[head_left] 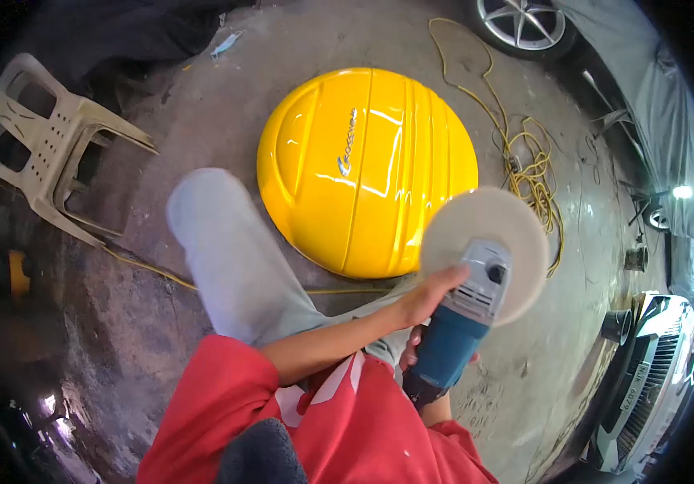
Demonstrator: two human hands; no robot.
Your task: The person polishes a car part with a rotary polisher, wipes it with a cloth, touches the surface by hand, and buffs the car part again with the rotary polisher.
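Note:
A polisher (446, 343) with a blue body and silver head is held up in front of me, its round off-white pad (524, 234) facing away from me. My left hand (434, 295) grips the side of the silver head, close to the pad. Wrapped around the blue body from below is my right hand (413, 348), partly hidden by the tool. Beyond my knees lies a glossy yellow spare wheel cover (323, 206) with raised ribs and chrome "Crosswind" lettering. The pad overlaps its lower right edge in view; I cannot tell if they touch.
A worn plastic chair (48, 149) stands at the left. Tangled yellow cord (536, 173) lies on the concrete floor at the right. A car wheel (520, 22), a dark bucket (616, 326) and a car front bumper with grille (645, 387) are around the edges.

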